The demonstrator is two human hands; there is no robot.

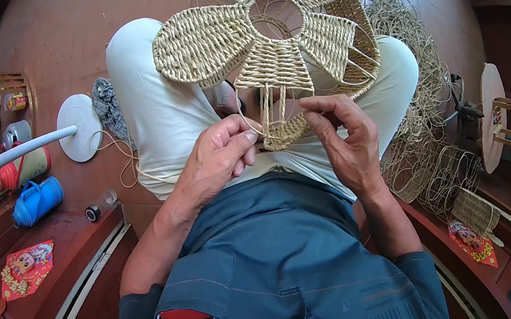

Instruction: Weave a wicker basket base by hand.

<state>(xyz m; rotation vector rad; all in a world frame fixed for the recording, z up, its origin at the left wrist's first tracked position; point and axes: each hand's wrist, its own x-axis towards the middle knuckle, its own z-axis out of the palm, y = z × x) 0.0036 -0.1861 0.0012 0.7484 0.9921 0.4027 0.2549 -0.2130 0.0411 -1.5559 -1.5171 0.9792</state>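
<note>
Woven piece: the flower-shaped straw frame (205, 43) lies on your lap, across your knees (152, 109), its near edge drawn toward your waist; that seems to bring the small woven rim (285, 134) within reach of both hands.
Left hand: your left hand (220, 152) has its grip pressed together, pinching a thin cord (242, 109) between thumb and forefinger, probably to keep it under control beside the bars.
Right hand: your right hand (350, 137) curls at the rim's right end, thumb and forefinger close to it, perhaps to steady it; whether this grip pinches anything, you cannot tell from here.
Cord heap: one tangled mass (404, 60) lies on the floor beside your right knee, presumably handy for fresh lengths; its strands are too knotted to count.
Petals: five woven panels show around one open ring (251, 21); the upper edge of the view cuts the topmost.
Left side: one pole fan (37, 145), one blue jug (37, 201), one small clear jar (101, 207) lying over.
Red paper decorations: two, one on your left (27, 268), one on your right (472, 245).
</note>
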